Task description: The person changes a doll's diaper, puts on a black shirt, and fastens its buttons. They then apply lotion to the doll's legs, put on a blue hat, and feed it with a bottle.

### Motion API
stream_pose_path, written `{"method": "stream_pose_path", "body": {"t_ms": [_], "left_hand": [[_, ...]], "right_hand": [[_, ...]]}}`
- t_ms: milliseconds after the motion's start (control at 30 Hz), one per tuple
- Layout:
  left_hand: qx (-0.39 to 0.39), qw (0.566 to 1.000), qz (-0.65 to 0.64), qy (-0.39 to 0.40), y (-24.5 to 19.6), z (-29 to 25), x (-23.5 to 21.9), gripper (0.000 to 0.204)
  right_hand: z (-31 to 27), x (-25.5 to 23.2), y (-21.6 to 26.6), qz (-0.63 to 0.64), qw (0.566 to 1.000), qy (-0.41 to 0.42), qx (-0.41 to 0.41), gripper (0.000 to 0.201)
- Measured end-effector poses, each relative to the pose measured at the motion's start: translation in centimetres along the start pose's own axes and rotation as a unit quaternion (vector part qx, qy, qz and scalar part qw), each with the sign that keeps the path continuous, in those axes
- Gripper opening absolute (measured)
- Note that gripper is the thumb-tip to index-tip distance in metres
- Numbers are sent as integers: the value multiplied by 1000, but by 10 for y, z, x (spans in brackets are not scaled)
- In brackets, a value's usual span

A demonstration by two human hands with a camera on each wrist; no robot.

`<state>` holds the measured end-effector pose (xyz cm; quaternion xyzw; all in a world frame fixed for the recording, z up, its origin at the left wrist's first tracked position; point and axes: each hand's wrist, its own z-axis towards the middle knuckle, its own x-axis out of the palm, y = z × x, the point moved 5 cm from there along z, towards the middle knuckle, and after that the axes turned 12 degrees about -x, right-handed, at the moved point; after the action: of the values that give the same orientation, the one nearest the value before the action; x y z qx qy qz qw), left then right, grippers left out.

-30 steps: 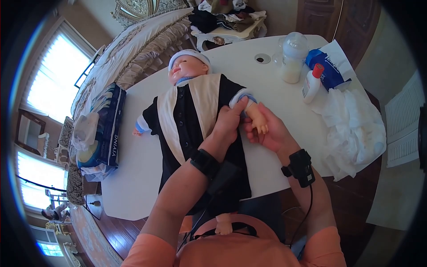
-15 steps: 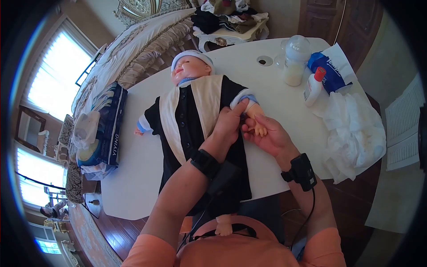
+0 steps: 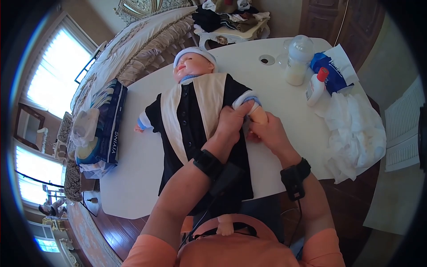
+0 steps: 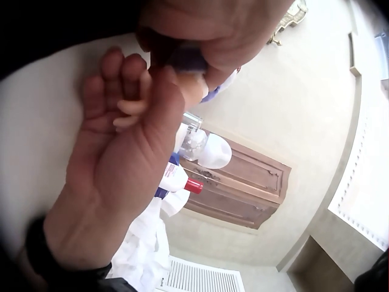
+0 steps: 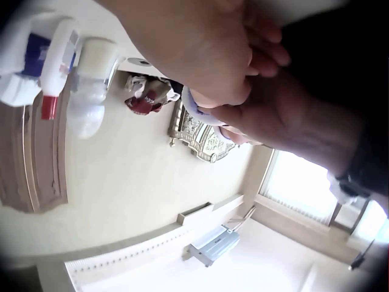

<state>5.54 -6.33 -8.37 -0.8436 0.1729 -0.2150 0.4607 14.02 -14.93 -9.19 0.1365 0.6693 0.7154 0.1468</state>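
Note:
On its back on the white table (image 3: 133, 187) lies a baby doll (image 3: 191, 66) in a white cap and a black buttoned garment (image 3: 175, 129) with cream front panels. My left hand (image 3: 232, 123) pinches the white-and-blue sleeve cuff (image 3: 246, 99) at the doll's arm on the right side. My right hand (image 3: 271, 135) holds the forearm (image 3: 258, 116) of that same arm. In the left wrist view the doll's small fingers (image 4: 127, 109) show against the palm of my right hand, under its thumb. From the head view the doll's hand is hidden behind my right hand.
At the back right stand a baby bottle (image 3: 298, 62), a white bottle with a red cap (image 3: 316, 89) and a blue packet (image 3: 331, 73). White crumpled diapers (image 3: 353, 129) lie at the right edge. A YIYING diaper pack (image 3: 109, 129) stands on the left.
My right hand has turned over, so its back now faces the head camera and covers the doll's hand, which showed earlier. The left hand stays at the cuff.

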Motion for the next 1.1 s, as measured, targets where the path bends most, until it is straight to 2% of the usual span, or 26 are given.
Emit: {"method": "stream_pose_path", "body": {"t_ms": [33,67,100,233,267,300,333,367,400,533,600,633,700,733,800,900,1033,1100], "left_hand": [[-2,1000,-1,1,0,-2,1,37],[5,999,27,-21,-2,-4,1,38],[12,998,54,-43,-3,-6,0,38],[5,997,68,-32,1,0,-3,39],[13,998,60,-29,2,2,-2,38],[21,998,52,-26,3,5,-3,37],[21,998,51,-25,5,8,-4,37],[16,999,35,-20,7,10,-5,36],[10,1000,20,-16,7,11,-6,34],[2,1000,20,8,8,14,-6,32],[-5,1000,-16,25,7,14,-5,33],[-4,1000,-16,25,6,13,-3,33],[3,997,-70,36,4,9,-1,40],[3,997,-70,36,3,9,-1,40],[-26,998,-55,30,5,10,-2,41],[7,998,-52,18,5,14,-4,42],[16,998,-63,7,7,19,-5,43],[5,998,-64,-10,5,18,-7,31]], "right_hand": [[1,1,-6,-1,1000,-1,2,23],[2,-4,2,-157,979,-51,-116,24],[0,-4,15,-306,919,-99,-228,25],[-1,-5,21,-398,892,-88,-194,27],[1,-6,15,-287,947,-41,-137,31],[1,-5,9,-169,983,7,-77,36],[1,-8,11,-170,982,6,-77,36],[0,-5,7,-73,995,56,-23,44],[-2,0,4,26,994,106,31,52],[-6,0,3,108,982,126,89,60],[-9,3,4,202,963,134,120,62],[-9,4,6,202,963,135,119,62],[-12,10,11,293,935,135,148,48],[-14,14,14,292,935,135,148,48],[-13,15,17,279,947,97,129,34],[-8,11,7,240,959,129,83,23],[-10,7,12,156,976,142,61,31],[-13,6,15,147,978,127,77,39]]}}
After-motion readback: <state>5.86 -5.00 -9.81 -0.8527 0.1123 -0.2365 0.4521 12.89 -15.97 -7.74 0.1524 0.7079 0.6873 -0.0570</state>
